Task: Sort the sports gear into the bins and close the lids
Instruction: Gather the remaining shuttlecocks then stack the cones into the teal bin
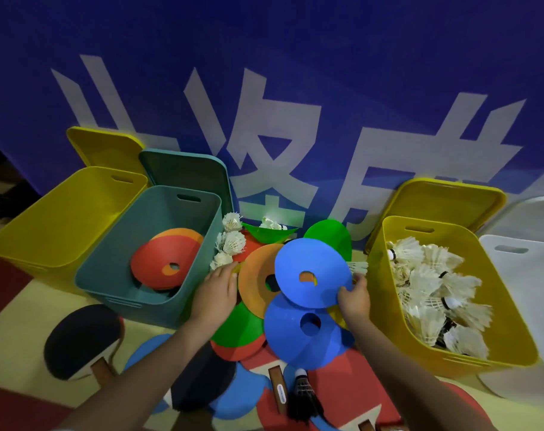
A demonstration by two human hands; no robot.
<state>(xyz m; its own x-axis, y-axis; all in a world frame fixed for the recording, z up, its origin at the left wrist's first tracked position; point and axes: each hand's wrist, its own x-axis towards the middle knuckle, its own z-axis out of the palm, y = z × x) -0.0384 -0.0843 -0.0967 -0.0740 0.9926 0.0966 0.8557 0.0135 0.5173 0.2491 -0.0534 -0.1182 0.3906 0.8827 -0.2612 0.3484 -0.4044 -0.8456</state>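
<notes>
Behind everything hangs a blue banner (pixel 295 57) with big pale characters, and the gear is spread on a floor (pixel 9 346) of red and cream patches. Farthest left stands a yellow bin (pixel 31 244), its lid (pixel 99 147) propped against the banner. Beside it a teal bin (pixel 109 275) holds red and orange disc cones (pixel 158 262), with the teal lid (pixel 183 169) leaning behind it. A black table-tennis paddle (pixel 78 340) lies on the floor in front of these two bins.

Between the teal bin and the pile, loose white shuttlecocks (pixel 232 241) lie in a cluster. The left hand (pixel 216 293) reaches into the pile with fingers extended, flat against an orange cone (pixel 255 275); I cannot tell whether it grips anything. Green cones (pixel 239 331) lie beneath. The right hand (pixel 354 298) pinches the edge of a blue cone (pixel 311 272), lifted and tilted above a second blue cone (pixel 308 331). A black shuttlecock (pixel 303 396) lies close in front, beside a red paddle (pixel 270 396).

To the right, another yellow bin (pixel 385 293) is heaped with white shuttlecocks (pixel 435 290), its lid (pixel 451 197) upright behind. A white bin (pixel 519 269) stands at the far right edge.
</notes>
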